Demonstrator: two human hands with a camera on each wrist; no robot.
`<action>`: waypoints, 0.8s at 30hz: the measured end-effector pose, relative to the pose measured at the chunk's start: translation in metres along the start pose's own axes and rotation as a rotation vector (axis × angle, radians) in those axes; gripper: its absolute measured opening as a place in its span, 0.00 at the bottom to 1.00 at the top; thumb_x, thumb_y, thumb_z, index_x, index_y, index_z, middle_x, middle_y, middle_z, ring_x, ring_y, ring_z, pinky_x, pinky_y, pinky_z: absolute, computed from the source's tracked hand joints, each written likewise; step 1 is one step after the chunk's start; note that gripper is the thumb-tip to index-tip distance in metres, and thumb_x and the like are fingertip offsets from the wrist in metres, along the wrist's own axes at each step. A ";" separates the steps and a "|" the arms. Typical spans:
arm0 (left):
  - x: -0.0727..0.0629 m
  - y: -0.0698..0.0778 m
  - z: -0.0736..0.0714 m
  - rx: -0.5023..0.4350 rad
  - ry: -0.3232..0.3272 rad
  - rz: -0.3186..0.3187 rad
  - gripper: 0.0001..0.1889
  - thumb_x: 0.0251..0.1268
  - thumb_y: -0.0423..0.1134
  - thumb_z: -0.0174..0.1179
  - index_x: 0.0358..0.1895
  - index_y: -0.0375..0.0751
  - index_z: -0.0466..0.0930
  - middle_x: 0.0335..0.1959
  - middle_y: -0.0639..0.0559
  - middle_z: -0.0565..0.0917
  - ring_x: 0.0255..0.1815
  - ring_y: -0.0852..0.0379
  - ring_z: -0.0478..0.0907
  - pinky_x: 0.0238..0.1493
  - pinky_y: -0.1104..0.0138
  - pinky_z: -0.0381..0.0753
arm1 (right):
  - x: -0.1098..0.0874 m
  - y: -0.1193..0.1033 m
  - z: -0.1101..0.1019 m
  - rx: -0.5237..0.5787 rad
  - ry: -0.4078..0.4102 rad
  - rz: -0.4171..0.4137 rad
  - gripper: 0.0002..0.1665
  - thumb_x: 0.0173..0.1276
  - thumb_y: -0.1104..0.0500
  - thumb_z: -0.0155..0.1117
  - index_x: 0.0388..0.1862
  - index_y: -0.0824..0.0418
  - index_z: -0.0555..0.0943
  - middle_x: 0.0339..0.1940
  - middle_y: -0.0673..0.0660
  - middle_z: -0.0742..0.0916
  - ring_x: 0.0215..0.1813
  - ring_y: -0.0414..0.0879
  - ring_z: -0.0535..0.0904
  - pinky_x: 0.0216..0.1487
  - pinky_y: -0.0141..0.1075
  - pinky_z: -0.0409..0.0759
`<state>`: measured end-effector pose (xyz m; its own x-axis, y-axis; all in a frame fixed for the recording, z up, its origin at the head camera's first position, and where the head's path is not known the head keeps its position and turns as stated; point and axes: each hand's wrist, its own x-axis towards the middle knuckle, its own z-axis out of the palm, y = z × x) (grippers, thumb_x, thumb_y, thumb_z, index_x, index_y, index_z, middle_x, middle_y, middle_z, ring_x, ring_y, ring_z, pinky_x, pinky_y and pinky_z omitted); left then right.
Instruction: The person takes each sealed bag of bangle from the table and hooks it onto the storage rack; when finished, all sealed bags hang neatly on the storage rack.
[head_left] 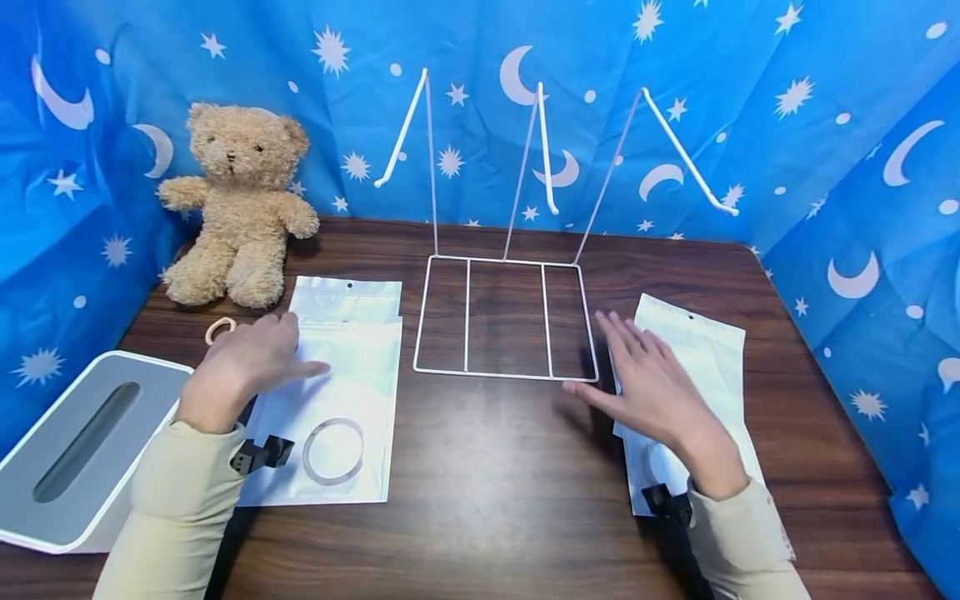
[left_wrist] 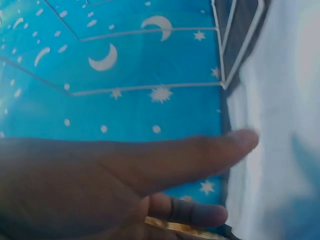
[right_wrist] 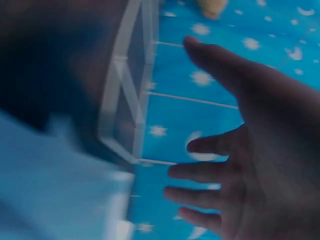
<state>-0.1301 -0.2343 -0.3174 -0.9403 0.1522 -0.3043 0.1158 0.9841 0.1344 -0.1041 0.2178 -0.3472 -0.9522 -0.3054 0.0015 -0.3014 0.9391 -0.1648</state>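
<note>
My left hand [head_left: 258, 358] hovers over white zip pouches [head_left: 352, 367] on the left, its thumb stretched out and nothing in its grasp. One pouch carries a grey ring outline near its lower end. On the other side, my right hand [head_left: 652, 383] is above a second set of white pouches [head_left: 720, 358], fingers spread and holding nothing. The right wrist view shows its thumb well apart from the straight fingers. Between the hands, toward the back, stands a white wire rack [head_left: 506, 377] with three upright arms that bend forward at the top.
A tan teddy bear [head_left: 243, 208] sits at the back left. Near it lies a small peach-coloured ring [head_left: 220, 328]. A grey-topped white tissue box [head_left: 150, 383] stands at the left edge. Blue curtain [head_left: 480, 42] with moons and stars encloses the wooden table [head_left: 480, 483].
</note>
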 end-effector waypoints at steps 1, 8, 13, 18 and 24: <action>0.001 -0.002 0.001 -0.007 -0.027 -0.001 0.39 0.57 0.62 0.66 0.46 0.23 0.71 0.34 0.35 0.77 0.31 0.42 0.76 0.30 0.50 0.75 | 0.000 0.002 0.007 0.030 -0.024 0.004 0.64 0.61 0.22 0.51 0.80 0.63 0.49 0.77 0.69 0.59 0.75 0.65 0.52 0.72 0.59 0.48; 0.007 -0.010 0.009 -0.053 -0.117 0.014 0.35 0.50 0.60 0.72 0.43 0.30 0.72 0.32 0.41 0.77 0.31 0.44 0.75 0.31 0.53 0.74 | 0.009 0.017 0.044 0.209 0.001 -0.027 0.56 0.64 0.32 0.61 0.77 0.65 0.56 0.75 0.69 0.63 0.75 0.65 0.52 0.71 0.59 0.48; 0.009 -0.011 0.013 -0.063 -0.104 0.027 0.29 0.49 0.56 0.74 0.39 0.35 0.72 0.30 0.44 0.76 0.30 0.45 0.75 0.29 0.54 0.73 | 0.011 0.026 0.058 0.272 0.081 -0.072 0.51 0.63 0.39 0.67 0.75 0.65 0.61 0.73 0.68 0.66 0.75 0.64 0.54 0.70 0.60 0.48; 0.008 -0.012 0.013 -0.053 -0.069 0.008 0.34 0.48 0.56 0.75 0.45 0.31 0.72 0.37 0.37 0.76 0.35 0.39 0.76 0.34 0.49 0.74 | 0.014 0.030 0.063 0.276 0.132 -0.100 0.49 0.64 0.41 0.69 0.74 0.65 0.63 0.73 0.67 0.68 0.75 0.62 0.56 0.70 0.60 0.48; 0.009 -0.013 0.013 -0.046 -0.038 -0.013 0.53 0.47 0.58 0.75 0.64 0.20 0.59 0.54 0.18 0.66 0.49 0.25 0.73 0.44 0.39 0.73 | 0.015 0.033 0.066 0.279 0.110 -0.090 0.48 0.66 0.41 0.66 0.74 0.64 0.62 0.74 0.67 0.66 0.75 0.62 0.55 0.70 0.59 0.48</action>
<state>-0.1356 -0.2451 -0.3345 -0.9288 0.1432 -0.3417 0.0876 0.9810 0.1730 -0.1248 0.2335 -0.4176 -0.9265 -0.3522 0.1326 -0.3742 0.8249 -0.4237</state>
